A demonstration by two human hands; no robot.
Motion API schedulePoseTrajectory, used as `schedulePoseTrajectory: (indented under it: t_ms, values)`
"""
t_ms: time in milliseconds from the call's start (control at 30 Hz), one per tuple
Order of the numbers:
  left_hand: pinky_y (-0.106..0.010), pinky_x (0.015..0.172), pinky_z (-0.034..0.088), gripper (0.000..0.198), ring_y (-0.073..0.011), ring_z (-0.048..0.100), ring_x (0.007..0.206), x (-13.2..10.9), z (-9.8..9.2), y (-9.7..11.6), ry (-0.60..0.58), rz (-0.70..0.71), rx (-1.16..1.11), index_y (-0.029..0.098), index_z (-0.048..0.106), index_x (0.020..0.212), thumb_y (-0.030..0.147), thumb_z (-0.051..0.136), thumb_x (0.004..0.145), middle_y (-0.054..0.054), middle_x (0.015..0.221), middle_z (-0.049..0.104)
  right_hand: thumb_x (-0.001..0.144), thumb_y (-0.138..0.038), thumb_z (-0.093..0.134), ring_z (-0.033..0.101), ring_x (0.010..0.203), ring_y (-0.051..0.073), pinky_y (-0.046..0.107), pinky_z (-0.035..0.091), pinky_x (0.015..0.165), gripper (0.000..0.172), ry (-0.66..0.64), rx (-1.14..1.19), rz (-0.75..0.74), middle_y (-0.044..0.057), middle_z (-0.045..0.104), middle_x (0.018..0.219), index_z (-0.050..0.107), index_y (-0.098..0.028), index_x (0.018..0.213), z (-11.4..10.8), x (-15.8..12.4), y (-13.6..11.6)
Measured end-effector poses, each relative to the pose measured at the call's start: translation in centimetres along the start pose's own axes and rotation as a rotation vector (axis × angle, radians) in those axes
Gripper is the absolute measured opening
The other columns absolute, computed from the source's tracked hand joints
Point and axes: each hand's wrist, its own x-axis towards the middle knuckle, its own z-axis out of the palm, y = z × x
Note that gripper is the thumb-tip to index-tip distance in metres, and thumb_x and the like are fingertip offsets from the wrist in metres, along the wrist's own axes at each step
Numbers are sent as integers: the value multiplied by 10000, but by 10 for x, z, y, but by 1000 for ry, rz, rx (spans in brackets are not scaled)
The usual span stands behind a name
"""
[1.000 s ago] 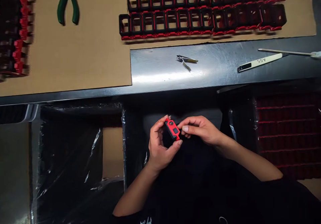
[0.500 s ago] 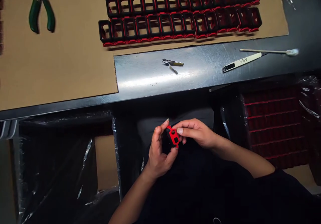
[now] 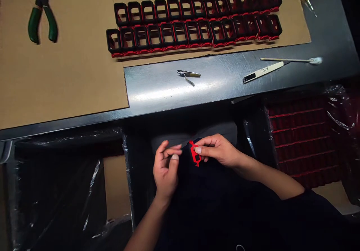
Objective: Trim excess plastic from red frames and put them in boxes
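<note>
My right hand point(image 3: 218, 151) pinches a small red and black plastic part point(image 3: 194, 154) by its edge, below the table's front edge over my dark lap. My left hand point(image 3: 165, 166) sits just left of the part, apart from it, with fingers curled and thumb pressed to fingertips; whether anything is in them I cannot make out. On the brown cardboard point(image 3: 70, 74) above stand two rows of several black and red housings point(image 3: 194, 20).
Green-handled pliers point(image 3: 42, 18) lie at the far left of the cardboard. On the metal table point(image 3: 225, 82) lie a nail clipper point(image 3: 188, 74), a white tool marked A55 point(image 3: 263, 72) and a swab point(image 3: 292, 60). Plastic-lined bins sit below: a dark one at left point(image 3: 67, 187), one with stacked red parts at right point(image 3: 303, 138).
My left hand has let go of the red part and drawn away to the left; my right hand alone holds it. The view has shifted right and down a little.
</note>
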Motion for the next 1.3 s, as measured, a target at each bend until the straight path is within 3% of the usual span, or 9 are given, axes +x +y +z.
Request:
schedulePoseTrajectory:
  t_ms: [67, 133, 333, 500, 633, 800, 1067, 1300]
  values:
    - [-327, 868, 555, 219, -168, 725, 819, 2, 0, 4, 98, -133, 43, 194, 613, 1123, 289, 604, 925, 0, 749, 729, 774, -455, 802, 639, 625, 111, 215, 485, 559, 314, -1, -2, 2, 27, 742, 729, 790, -153, 858, -1, -1, 1]
    - [-305, 803, 543, 202, -157, 695, 730, 4, 1, 8, 85, -203, 34, 182, 616, 1068, 291, 603, 898, 23, 670, 690, 771, -458, 804, 644, 626, 113, 216, 490, 563, 316, -4, -2, 1, 29, 745, 727, 794, -153, 853, -1, -1, 2]
    - [-298, 775, 493, 235, -149, 628, 660, 5, 2, 12, -177, -333, 43, 184, 632, 1063, 234, 533, 856, 49, 621, 631, 759, -472, 812, 647, 634, 118, 220, 508, 569, 331, -3, -26, -10, 33, 750, 734, 810, -162, 873, -2, -2, 2]
    - [-335, 833, 502, 279, -178, 651, 753, 4, 3, 17, -329, -382, 60, 183, 642, 1117, 251, 489, 894, 9, 727, 682, 806, -477, 775, 652, 648, 124, 227, 519, 573, 337, -38, -67, -67, 43, 753, 773, 813, -167, 931, -4, -4, 5]
    - [-365, 856, 552, 299, -197, 689, 825, 3, 5, 22, -379, -354, 14, 191, 645, 1152, 247, 489, 902, -29, 854, 724, 868, -396, 737, 668, 681, 125, 237, 542, 618, 233, -48, -187, -230, 47, 750, 835, 814, -183, 921, -5, -6, 5]
    - [-358, 852, 586, 378, -190, 701, 878, 2, 3, 26, -340, -262, 99, 211, 630, 1226, 182, 524, 865, -53, 997, 730, 924, -300, 689, 726, 846, 168, 276, 578, 780, 163, -41, -416, -445, 62, 773, 935, 811, -218, 995, -7, -11, 6]
    - [-381, 847, 594, 512, -199, 685, 923, 0, 0, 34, -395, -123, 204, 223, 576, 1304, 144, 588, 798, -84, 1131, 689, 951, -249, 654, 730, 823, 166, 270, 599, 750, 169, -62, -629, -736, 81, 778, 945, 796, -205, 1031, -9, -13, 9]
    - [-403, 841, 613, 631, -246, 677, 996, -1, 3, 37, -400, -43, 228, 239, 559, 1319, 413, 800, 762, -112, 1206, 661, 967, -250, 628, 741, 839, 178, 277, 614, 740, 176, -38, -788, -892, 85, 781, 970, 790, -204, 1016, -11, -13, 12]
